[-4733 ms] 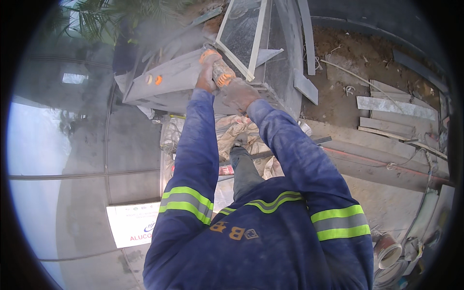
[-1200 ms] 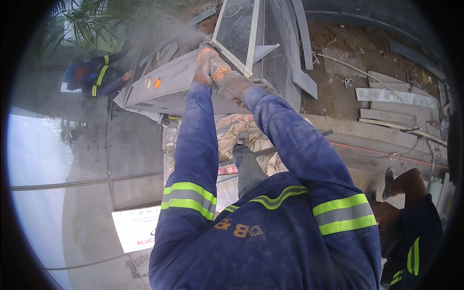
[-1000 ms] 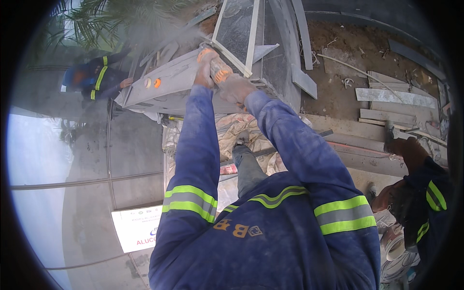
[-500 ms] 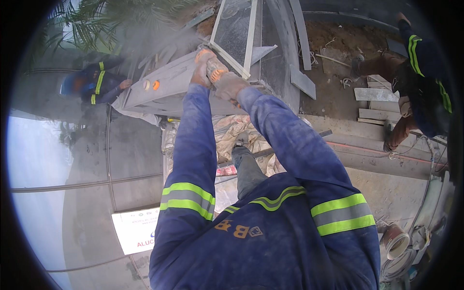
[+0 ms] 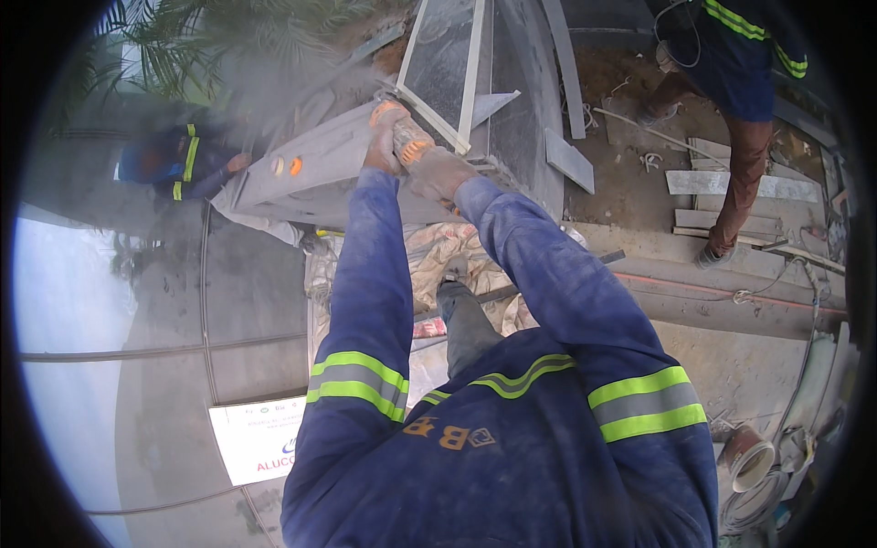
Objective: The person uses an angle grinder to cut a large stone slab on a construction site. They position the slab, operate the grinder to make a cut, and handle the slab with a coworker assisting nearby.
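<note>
orange power tool [image 5: 415, 149] was clamped by the left hand [image 5: 382, 144] at its front and the right hand [image 5: 440, 173] behind, its head near the pale strip [image 5: 433, 118]. amid dust [image 5: 274, 87], cutting or grinding appeared underway; the next move called for steady guidance.

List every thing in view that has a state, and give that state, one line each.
Power tool: held two-handed, dusty; running or stopped not directly visible
Left grip: closed around its front end
Right grip: closed around its rear
Airborne dust: hazy beyond the power tool
Plastic sheeting: crumpled
Flat boards: lying loose
Bucket: uncovered, contents unclear
Hose or cable: coiled
</note>
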Demonstrator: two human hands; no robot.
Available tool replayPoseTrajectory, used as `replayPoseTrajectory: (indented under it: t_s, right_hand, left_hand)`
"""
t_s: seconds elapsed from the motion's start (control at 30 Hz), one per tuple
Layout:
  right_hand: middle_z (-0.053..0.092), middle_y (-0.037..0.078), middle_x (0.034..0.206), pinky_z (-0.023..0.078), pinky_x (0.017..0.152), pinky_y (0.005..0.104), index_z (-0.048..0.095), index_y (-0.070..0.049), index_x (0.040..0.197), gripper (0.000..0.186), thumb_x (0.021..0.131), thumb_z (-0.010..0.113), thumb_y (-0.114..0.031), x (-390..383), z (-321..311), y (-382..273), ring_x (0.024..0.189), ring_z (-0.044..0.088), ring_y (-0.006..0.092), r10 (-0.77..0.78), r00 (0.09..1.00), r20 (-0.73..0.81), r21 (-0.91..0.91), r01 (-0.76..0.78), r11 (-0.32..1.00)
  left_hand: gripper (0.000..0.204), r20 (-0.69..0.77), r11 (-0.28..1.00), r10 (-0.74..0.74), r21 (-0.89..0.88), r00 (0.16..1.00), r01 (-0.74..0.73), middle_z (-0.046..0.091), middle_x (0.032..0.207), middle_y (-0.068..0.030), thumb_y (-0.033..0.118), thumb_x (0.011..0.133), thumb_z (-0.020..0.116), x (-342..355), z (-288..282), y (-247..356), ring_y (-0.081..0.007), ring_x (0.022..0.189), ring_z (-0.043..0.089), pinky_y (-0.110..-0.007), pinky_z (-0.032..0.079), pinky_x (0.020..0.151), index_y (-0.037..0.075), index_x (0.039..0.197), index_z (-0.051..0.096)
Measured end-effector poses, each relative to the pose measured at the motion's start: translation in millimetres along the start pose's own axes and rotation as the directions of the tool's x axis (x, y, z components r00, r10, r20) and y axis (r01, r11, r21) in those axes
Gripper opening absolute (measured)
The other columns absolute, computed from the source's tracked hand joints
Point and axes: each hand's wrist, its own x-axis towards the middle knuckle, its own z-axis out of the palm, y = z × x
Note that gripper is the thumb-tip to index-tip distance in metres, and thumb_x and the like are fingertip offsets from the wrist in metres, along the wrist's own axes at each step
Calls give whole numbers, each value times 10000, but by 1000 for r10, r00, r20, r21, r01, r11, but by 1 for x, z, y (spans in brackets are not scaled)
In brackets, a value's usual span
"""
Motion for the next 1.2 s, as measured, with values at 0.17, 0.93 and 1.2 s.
replayPoseTrajectory:
  t_s: [0.17, 0.93, 1.2]
  right_hand:
    - [694, 253, 1032, 541, 873, 431, 723, -12, 1033, 384, 799, 651, -307, -33, -3, -11, 995, 689, 372, 135, 989, -63, 154, -124, 980]
    - [731, 183, 946, 590, 785, 388, 697, 64, 1054, 371, 830, 626, -224, -32, -6, -4, 895, 740, 281, 12, 999, -44, 32, -11, 999]
    - [709, 229, 1019, 547, 846, 439, 743, -23, 1017, 415, 789, 682, -364, -24, -16, -1, 974, 695, 369, 54, 996, 66, 110, -61, 992]
  left_hand:
    - [286, -30, 999, 27, -29, 999, -28, 600, 836, -71, 206, 847, 713, -26, 10, -10, -244, 700, 655, -399, 579, 630, 74, 1060, 577]
    - [373, -31, 1000, 5, 4, 1000, -5, 609, 890, -77, 243, 809, 741, -16, 5, -11, -249, 759, 662, -422, 593, 684, 71, 1104, 592]
    - [313, -63, 997, -54, 45, 997, 57, 609, 871, -72, 262, 803, 741, -18, 17, -6, -254, 720, 658, -421, 592, 665, 87, 1021, 599]
